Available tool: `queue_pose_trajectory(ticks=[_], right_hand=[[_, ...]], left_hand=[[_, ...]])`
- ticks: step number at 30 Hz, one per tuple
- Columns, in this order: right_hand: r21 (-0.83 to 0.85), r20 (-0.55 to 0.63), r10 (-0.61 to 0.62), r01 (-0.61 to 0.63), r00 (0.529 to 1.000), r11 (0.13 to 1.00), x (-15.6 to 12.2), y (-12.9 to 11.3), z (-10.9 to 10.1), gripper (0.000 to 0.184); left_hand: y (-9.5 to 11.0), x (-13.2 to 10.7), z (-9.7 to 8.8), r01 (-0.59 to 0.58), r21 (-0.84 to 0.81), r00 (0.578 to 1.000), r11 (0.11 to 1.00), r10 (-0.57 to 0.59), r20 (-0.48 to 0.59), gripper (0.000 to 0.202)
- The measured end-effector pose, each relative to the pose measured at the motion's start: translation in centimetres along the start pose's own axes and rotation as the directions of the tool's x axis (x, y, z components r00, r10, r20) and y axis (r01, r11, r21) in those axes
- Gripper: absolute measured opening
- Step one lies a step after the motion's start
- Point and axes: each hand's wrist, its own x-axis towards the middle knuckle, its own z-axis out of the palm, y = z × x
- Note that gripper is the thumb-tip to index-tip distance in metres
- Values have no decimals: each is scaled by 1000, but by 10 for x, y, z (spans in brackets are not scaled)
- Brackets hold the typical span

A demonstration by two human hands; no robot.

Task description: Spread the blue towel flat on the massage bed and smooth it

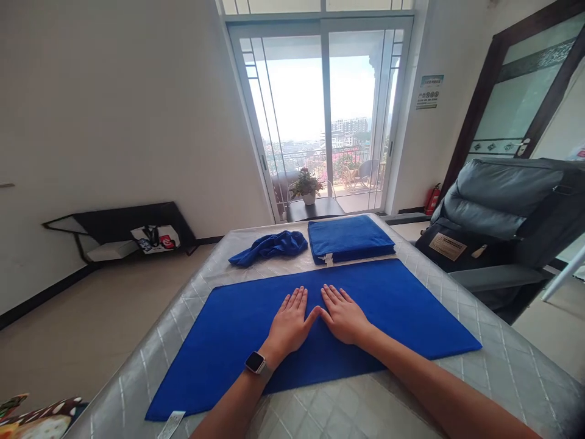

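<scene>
A large blue towel (402, 305) lies spread flat across a grey quilted table (516, 372). My left hand (289, 323) and my right hand (343, 316) rest palm down side by side on the towel's middle, fingers stretched out and thumbs almost touching. A watch sits on my left wrist. Beyond the spread towel, a neatly folded blue towel stack (348, 238) lies at the far end, with a crumpled blue towel (270, 246) to its left.
A dark grey massage chair (503, 213) stands close on the right. A glass sliding door (322, 116) with a potted plant (307, 186) is ahead. A black low shelf with a bag (155, 238) sits on the left floor.
</scene>
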Motion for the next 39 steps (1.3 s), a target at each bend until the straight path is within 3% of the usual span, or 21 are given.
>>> queue_pose_trajectory(ticks=[4, 7, 11, 15, 18, 20, 29, 34, 36, 39], right_hand=[[-22, 2, 57, -56, 998, 998, -1, 6, 1, 72], [-62, 10, 130, -129, 992, 990, -12, 29, -5, 73], [-150, 10, 256, -252, 967, 956, -47, 92, -24, 73], [-206, -25, 436, -431, 900, 878, -87, 161, -40, 74], [-193, -58, 489, -490, 871, 850, -105, 191, -44, 74], [-181, -76, 497, -502, 865, 846, -109, 198, -44, 73], [-191, -109, 471, -483, 875, 854, -108, 200, -39, 70], [-277, -189, 411, -450, 892, 849, -108, 189, -45, 65], [-279, -204, 348, -395, 915, 875, -100, 170, -50, 64], [-202, -152, 268, -295, 951, 934, -71, 119, -55, 63]], left_hand=[[-1, -3, -4, 19, -9, 1000, 1000, -19, 9, 78], [-20, -14, -9, 39, -2, 999, 999, -39, 27, 76], [-81, -51, -19, 136, 69, 990, 988, -138, 24, 75], [-161, -113, -30, 281, 153, 957, 947, -289, 33, 76], [-203, -156, -35, 266, 198, 963, 943, -270, -8, 68], [-215, -171, -37, 236, 223, 971, 946, -236, -26, 61], [-204, -167, -45, 317, 241, 945, 917, -327, 1, 63], [-200, -164, -51, 364, 253, 927, 897, -375, -3, 72], [-184, -150, -55, 379, 240, 923, 894, -385, -24, 80], [-134, -107, -63, 252, 187, 967, 949, -251, -29, 81]])
